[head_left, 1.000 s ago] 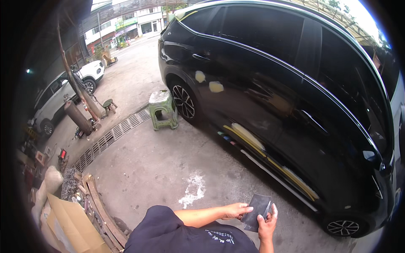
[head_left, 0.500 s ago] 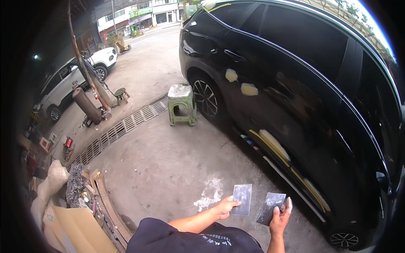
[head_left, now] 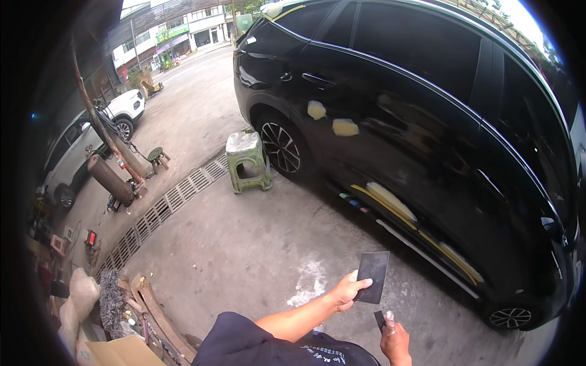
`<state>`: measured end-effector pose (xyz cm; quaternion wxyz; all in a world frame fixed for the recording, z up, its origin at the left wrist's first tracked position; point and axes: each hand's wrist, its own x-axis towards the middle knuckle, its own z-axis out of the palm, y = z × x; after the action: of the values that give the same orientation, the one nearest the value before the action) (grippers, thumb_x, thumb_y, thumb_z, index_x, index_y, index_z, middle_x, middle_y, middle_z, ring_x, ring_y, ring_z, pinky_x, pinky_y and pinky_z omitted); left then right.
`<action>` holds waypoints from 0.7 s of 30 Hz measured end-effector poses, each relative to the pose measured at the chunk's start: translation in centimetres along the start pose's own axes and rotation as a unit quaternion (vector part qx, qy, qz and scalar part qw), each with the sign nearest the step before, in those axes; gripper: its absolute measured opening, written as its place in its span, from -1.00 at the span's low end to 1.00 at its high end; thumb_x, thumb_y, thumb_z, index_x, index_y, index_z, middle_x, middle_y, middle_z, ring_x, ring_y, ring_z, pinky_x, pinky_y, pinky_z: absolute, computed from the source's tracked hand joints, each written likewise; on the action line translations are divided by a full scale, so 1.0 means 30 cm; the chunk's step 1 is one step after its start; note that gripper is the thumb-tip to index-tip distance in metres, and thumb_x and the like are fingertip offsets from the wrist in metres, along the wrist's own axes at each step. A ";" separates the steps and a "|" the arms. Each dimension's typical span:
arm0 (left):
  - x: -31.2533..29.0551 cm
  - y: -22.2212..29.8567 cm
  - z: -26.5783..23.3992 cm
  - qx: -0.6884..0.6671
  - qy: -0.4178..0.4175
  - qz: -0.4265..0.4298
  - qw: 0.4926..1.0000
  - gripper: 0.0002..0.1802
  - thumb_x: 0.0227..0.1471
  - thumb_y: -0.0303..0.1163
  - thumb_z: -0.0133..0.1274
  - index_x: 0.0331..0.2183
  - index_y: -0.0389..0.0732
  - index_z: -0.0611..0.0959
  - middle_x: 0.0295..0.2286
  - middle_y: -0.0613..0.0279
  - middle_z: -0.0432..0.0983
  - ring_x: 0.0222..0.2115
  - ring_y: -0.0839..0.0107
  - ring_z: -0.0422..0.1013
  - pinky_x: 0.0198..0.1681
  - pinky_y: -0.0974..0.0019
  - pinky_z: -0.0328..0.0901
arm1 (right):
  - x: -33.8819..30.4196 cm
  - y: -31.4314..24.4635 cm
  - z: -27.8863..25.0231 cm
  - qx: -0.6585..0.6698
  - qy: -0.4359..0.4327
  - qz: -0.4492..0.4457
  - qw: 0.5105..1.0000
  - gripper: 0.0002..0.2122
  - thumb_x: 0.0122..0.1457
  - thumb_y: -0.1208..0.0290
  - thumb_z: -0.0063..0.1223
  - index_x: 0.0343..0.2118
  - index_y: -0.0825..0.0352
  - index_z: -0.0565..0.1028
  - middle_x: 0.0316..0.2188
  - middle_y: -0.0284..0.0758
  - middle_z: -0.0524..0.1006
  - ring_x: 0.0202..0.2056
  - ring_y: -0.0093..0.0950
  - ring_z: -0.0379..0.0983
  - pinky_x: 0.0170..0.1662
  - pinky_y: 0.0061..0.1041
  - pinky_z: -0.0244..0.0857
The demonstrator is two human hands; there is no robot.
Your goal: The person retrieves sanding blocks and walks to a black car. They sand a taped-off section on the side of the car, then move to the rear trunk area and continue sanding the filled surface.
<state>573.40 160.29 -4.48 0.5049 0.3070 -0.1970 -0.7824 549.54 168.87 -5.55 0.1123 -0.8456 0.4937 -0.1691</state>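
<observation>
My left hand [head_left: 347, 293] grips a thin, dark, flat rectangular sheet [head_left: 373, 277] at its near left edge, thumb on top. Lower and to the right, my right hand [head_left: 395, 339] is closed on a second dark flat sheet [head_left: 379, 321], which shows only as a narrow piece beside the fingers. Pale residue coats a fingertip of that hand. Both sheets are apart from the black car [head_left: 421, 158] on the right. Cream patches, such as one on its rear door [head_left: 345, 127] and one by the sill [head_left: 390, 201], mark its side.
A worn green plastic stool [head_left: 244, 160] stands by the car's rear wheel [head_left: 279, 146]. A drain grate [head_left: 165, 207] crosses the floor. At lower left lie a cardboard box [head_left: 122, 354] and clutter. A white car [head_left: 91, 137], a rusty cylinder [head_left: 110, 180] and a small stool [head_left: 157, 157] stand farther left.
The left hand has moved up and right with its sheet. The right hand has dropped lower, and its sheet has turned so less of it shows. The view has shifted slightly.
</observation>
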 end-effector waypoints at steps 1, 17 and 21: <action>0.004 -0.011 -0.008 0.016 -0.023 -0.020 0.999 -0.68 0.13 -0.45 -0.02 -0.05 -0.20 0.43 -0.17 0.25 0.47 -0.16 0.41 0.43 -0.09 0.26 0.35 | -0.027 0.020 -0.008 0.041 0.103 0.057 0.992 -0.60 0.03 0.60 0.02 0.00 0.33 0.38 -0.45 -0.12 0.49 -0.47 -0.12 0.44 -0.41 -0.20 0.34; -0.364 -0.419 0.369 0.094 -0.186 -0.148 0.967 -0.52 0.12 -0.41 0.01 0.07 -0.23 0.31 -0.08 0.26 0.41 -0.09 0.49 0.36 0.00 0.31 0.28 | -0.598 0.097 -0.168 0.417 0.270 0.311 0.810 -0.29 0.07 0.63 0.08 0.27 0.30 0.00 -0.47 -0.41 0.44 -0.50 -0.67 0.30 -0.40 -0.68 0.22; -0.429 -0.493 0.338 0.143 0.007 -0.094 0.985 -0.69 0.12 -0.53 -0.06 -0.06 -0.28 0.40 -0.18 0.24 0.45 -0.18 0.50 0.38 -0.06 0.34 0.30 | -0.644 -0.019 -0.235 0.179 0.267 0.165 0.932 -0.37 0.02 0.63 0.06 0.20 0.34 0.13 -0.27 -0.18 0.53 -0.46 -0.31 0.46 -0.34 -0.43 0.35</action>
<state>560.50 178.10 -2.56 0.3814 0.3988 -0.2731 -0.7880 538.40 185.85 -2.27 0.1523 -0.6415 0.6000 -0.4531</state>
